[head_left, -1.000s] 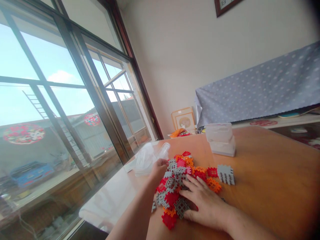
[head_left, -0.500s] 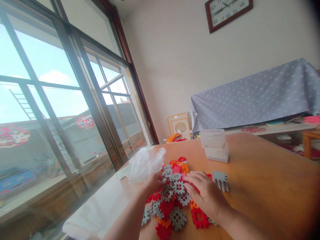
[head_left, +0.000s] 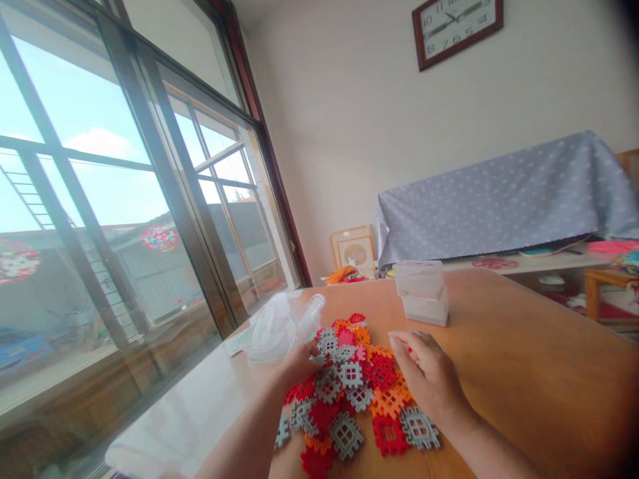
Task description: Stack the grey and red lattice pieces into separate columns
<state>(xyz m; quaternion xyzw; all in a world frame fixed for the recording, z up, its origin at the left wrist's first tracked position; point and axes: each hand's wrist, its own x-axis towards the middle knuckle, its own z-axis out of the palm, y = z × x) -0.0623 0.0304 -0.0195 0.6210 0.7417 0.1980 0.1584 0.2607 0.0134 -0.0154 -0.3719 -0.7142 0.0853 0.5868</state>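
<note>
A pile of square plastic interlocking tiles with notched edges covers the middle of the table, including a grey tile (head_left: pixel 351 374), a red tile (head_left: pixel 389 435) and an orange tile (head_left: pixel 388 402). At the pile's left edge, my left hand (head_left: pixel 299 364) is closed, its fingertips against grey tiles; what it grips is hidden. My right hand (head_left: pixel 430 376) is just right of the pile, fingers curled in and thumb close to them. A bit of red shows by those fingers, but I cannot tell whether it is held. Another grey tile (head_left: pixel 419 428) lies below this hand.
Stacked clear plastic boxes (head_left: pixel 422 293) stand toward the back of the wooden table (head_left: pixel 509 359). Left of the pile are clear plastic containers (head_left: pixel 272 336). A large window (head_left: pixel 100 199) runs along the left, and a dotted cloth (head_left: pixel 494 203) covers something by the wall.
My right hand has moved right, off the pile, uncovering red and orange tiles. It now blocks the place where a stack of grey tiles showed. My left hand stays at the pile's left side.
</note>
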